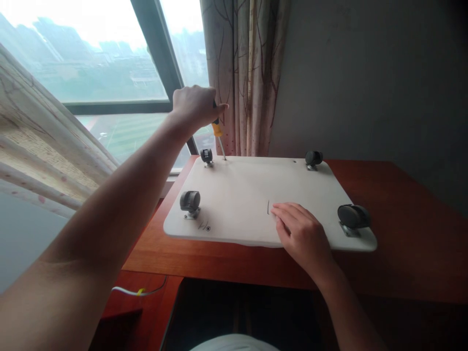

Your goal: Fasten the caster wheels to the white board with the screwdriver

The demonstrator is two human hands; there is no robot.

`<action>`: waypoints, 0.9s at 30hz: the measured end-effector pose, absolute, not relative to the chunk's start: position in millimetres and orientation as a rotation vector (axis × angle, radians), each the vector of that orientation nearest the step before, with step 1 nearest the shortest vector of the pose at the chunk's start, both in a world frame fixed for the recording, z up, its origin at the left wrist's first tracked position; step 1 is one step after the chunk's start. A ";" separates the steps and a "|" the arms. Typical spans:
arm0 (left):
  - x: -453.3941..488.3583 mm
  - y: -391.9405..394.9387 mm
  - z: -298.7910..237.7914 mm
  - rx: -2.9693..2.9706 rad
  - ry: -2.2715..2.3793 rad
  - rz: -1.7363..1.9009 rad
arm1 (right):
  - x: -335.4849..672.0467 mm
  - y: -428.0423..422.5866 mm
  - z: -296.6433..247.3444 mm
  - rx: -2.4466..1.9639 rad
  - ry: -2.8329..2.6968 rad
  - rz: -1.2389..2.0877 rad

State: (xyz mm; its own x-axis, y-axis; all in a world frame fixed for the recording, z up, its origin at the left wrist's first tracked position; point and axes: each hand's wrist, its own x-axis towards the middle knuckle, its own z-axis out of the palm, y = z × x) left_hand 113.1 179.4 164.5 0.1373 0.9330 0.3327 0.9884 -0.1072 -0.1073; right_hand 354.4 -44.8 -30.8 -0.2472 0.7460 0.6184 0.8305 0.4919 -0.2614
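A white board (248, 183) with rounded corners lies flat, and several dark caster wheels point up from its corners. My left hand (195, 105) is closed round a screwdriver (217, 129) with a yellow and black handle. The screwdriver leans slightly, its tip at a hole near the board's far edge, beside the far-left caster (206, 157). My right hand (303, 234) rests on the front part of the board, fingers stretched out, with nothing seen in it. Just left of its fingertips is a short black pen mark (268, 207).
Beneath the board is a reddish-brown wooden table (402, 219). A window (120, 73) and patterned curtains (244, 73) stand behind and to the left, with a grey wall (365, 78) at right. A white cable (126, 291) lies at the lower left.
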 end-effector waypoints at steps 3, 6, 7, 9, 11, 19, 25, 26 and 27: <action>109.5 182.3 167.9 -2.212 -1.835 -0.218 | 354.8 -44.8 -31.1 -1.294 -2.036 -0.153; 103.7 186.1 173.7 -2.505 -1.710 -0.212 | 355.2 -44.7 -31.1 -1.307 -2.043 -0.149; 102.4 186.1 175.3 -2.570 -1.690 -0.203 | 355.1 -44.6 -31.1 -1.309 -2.043 -0.150; 101.4 184.6 177.1 -2.530 -1.722 -0.177 | 354.9 -44.6 -30.8 -1.307 -2.039 -0.157; 101.2 182.7 177.3 -2.312 -1.795 -0.116 | 354.8 -44.7 -30.5 -1.302 -2.038 -0.163; 81.7 194.6 176.8 -2.370 -1.713 -0.267 | 355.2 -45.0 -30.3 -1.296 -2.042 -0.168; 83.9 195.9 173.4 -2.467 -1.686 -0.226 | 355.2 -45.1 -30.8 -1.309 -2.048 -0.156; 86.7 195.0 172.5 -2.391 -1.697 -0.179 | 355.2 -45.2 -30.9 -1.307 -2.050 -0.153; 89.3 194.4 171.7 -2.313 -1.711 -0.136 | 355.3 -45.2 -30.9 -1.304 -2.050 -0.152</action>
